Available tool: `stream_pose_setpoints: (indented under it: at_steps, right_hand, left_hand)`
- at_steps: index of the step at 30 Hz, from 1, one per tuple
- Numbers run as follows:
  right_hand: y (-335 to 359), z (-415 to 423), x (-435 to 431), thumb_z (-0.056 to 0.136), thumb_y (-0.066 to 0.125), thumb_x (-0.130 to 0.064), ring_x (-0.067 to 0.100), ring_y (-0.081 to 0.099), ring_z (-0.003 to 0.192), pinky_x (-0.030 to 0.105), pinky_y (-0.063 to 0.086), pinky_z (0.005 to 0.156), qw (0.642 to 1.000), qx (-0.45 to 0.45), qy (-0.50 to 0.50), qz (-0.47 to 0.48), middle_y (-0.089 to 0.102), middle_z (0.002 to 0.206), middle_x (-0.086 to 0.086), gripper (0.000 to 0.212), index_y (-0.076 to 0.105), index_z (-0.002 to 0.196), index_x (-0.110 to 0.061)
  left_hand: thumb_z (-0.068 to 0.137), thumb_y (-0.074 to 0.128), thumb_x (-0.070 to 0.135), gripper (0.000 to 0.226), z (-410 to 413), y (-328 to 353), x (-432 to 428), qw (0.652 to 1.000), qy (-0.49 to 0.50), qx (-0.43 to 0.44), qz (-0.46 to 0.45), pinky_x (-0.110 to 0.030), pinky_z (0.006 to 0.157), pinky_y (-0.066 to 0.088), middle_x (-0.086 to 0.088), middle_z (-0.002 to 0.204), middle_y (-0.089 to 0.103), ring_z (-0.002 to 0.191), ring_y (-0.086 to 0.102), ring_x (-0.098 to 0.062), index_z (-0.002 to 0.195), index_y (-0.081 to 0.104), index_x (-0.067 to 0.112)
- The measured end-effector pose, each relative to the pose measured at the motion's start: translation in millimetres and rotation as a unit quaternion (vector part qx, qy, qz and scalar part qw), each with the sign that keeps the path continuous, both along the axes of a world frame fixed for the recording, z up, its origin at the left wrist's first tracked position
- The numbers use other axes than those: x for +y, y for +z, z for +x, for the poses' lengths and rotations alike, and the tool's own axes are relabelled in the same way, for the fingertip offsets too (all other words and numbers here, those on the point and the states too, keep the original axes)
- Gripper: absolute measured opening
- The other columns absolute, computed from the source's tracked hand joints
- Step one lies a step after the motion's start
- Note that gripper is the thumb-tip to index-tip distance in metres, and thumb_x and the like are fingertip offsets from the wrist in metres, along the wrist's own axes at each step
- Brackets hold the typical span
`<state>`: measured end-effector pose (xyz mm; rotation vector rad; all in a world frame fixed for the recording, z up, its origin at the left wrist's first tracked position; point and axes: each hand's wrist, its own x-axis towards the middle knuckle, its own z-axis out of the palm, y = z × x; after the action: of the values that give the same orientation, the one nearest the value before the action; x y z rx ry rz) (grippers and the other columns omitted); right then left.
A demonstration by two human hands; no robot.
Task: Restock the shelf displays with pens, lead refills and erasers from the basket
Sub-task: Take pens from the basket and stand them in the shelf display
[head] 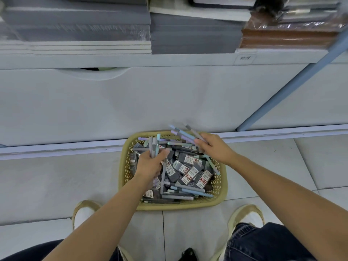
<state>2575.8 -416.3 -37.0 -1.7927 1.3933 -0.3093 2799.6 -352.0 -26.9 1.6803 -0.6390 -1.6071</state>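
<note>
Head view looked down on a yellow perforated plastic basket (178,206) standing on the pale tiled floor (56,185), against the foot of the white shelf unit (113,102). The left hand (148,164) was clenched round an upright bunch of grey and mint pens (154,146) over the basket's far left corner. The right hand (216,147) gripped a fan of pastel blue and lilac pens (185,133) above its far right corner. Dark labelled lead-refill cases (190,174) filled the middle, and more loose pens (186,191) lay along the near edge; erasers could not be picked out. Gathering pens seemed to be the step in hand. Next would likely be lifting both bunches to a pen display, which was not in view; only stacked grey notebooks (188,34) showed above.
</note>
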Motion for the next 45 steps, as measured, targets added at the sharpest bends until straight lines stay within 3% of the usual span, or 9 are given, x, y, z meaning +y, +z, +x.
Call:
stream_pose_setpoints:
  at_steps: [8,13,16,21,24,28,34,37,45]
  right_hand:
    - [44.5,72.6,33.6,0.102,0.044,-0.033,0.014,0.061,0.053,0.026,0.049,0.054,0.967,-0.197,0.052,0.156,0.066,0.067,-0.003,0.026,0.059,0.087,-0.019]
    - [74.9,80.1,33.3,0.101,0.038,-0.039,0.029,0.070,0.081,0.036,0.058,0.074,0.976,-0.172,0.070,0.113,0.071,0.087,0.006,0.028,0.062,0.102,-0.024]
    - [90.6,77.1,30.9,0.103,0.037,-0.037,0.019,0.065,0.069,0.032,0.054,0.066,0.980,-0.171,0.063,0.079,0.067,0.079,0.003,0.031,0.060,0.089,-0.021]
    - [113.5,77.2,34.2,0.103,0.039,-0.036,0.002,0.037,0.042,0.014,0.035,0.048,0.983,-0.132,0.118,0.043,0.045,0.049,-0.013,0.035,0.048,0.076,-0.016]
    - [129.9,79.1,35.6,0.100,0.047,-0.038,0.005,0.049,0.051,0.015,0.040,0.053,0.985,-0.137,0.106,0.018,0.055,0.060,-0.010,0.027,0.055,0.085,-0.017]
    - [150.0,84.5,32.2,0.085,0.073,-0.020,0.011,0.053,0.071,0.024,0.045,0.067,0.975,-0.209,0.038,-0.057,0.058,0.079,-0.002,0.015,0.063,0.096,-0.015]
    - [177.9,85.8,28.2,0.089,0.065,-0.003,0.021,0.070,0.078,0.025,0.057,0.069,0.934,-0.358,-0.004,-0.009,0.071,0.093,0.022,0.029,0.061,0.117,0.002]
    - [187.5,83.9,27.4,0.089,0.063,0.001,0.027,0.072,0.083,0.030,0.059,0.073,0.905,-0.424,-0.027,-0.001,0.072,0.094,0.019,0.032,0.055,0.120,0.000]
    - [221.2,82.4,18.7,0.089,0.064,-0.003,0.016,0.067,0.080,0.025,0.057,0.070,0.903,-0.425,-0.048,-0.041,0.066,0.090,0.009,0.025,0.063,0.114,-0.004]
  left_hand:
    - [0.089,0.069,0.026,0.024,-10.0,39.7,-0.9,0.985,0.122,0.054,-0.109,-0.020,0.033,0.027,0.000,0.047,0.046,0.033,0.032,-0.008,0.072,0.059,0.012]
    - [0.089,0.066,0.036,0.033,12.1,64.4,0.9,0.977,0.137,0.002,-0.163,-0.023,0.039,0.031,-0.010,0.060,0.057,0.037,0.034,-0.013,0.086,0.065,0.002]
    - [0.092,0.064,0.027,0.030,18.3,84.9,-1.7,0.966,0.141,0.011,-0.217,-0.017,0.035,0.032,-0.013,0.070,0.068,0.033,0.039,-0.007,0.091,0.071,-0.002]
    - [0.089,0.068,0.022,0.031,16.5,110.2,3.8,0.964,0.116,0.019,-0.237,-0.013,0.035,0.033,0.002,0.045,0.055,0.032,0.041,-0.005,0.086,0.069,-0.008]
    - [0.089,0.068,0.022,0.024,17.9,123.5,6.5,0.960,0.109,0.010,-0.259,-0.015,0.035,0.032,0.006,0.047,0.059,0.033,0.041,-0.004,0.080,0.070,0.000]
    - [0.088,0.070,0.023,0.027,21.5,141.9,7.1,0.956,0.090,-0.015,-0.278,-0.016,0.034,0.029,0.005,0.045,0.058,0.032,0.035,-0.006,0.076,0.069,0.000]
    - [0.088,0.070,0.026,0.028,30.6,160.9,7.5,0.958,0.076,-0.023,-0.275,-0.017,0.035,0.026,-0.013,0.067,0.066,0.034,0.030,-0.010,0.088,0.073,-0.002]
    - [0.089,0.069,0.026,0.026,32.9,162.0,12.0,0.968,0.029,-0.016,-0.248,-0.017,0.034,0.024,-0.015,0.056,0.059,0.033,0.026,-0.011,0.076,0.071,0.004]
    - [0.092,0.064,0.028,0.027,30.3,188.9,9.6,0.955,-0.045,-0.005,-0.292,-0.017,0.035,0.023,-0.010,0.074,0.073,0.036,0.026,-0.010,0.085,0.073,0.004]
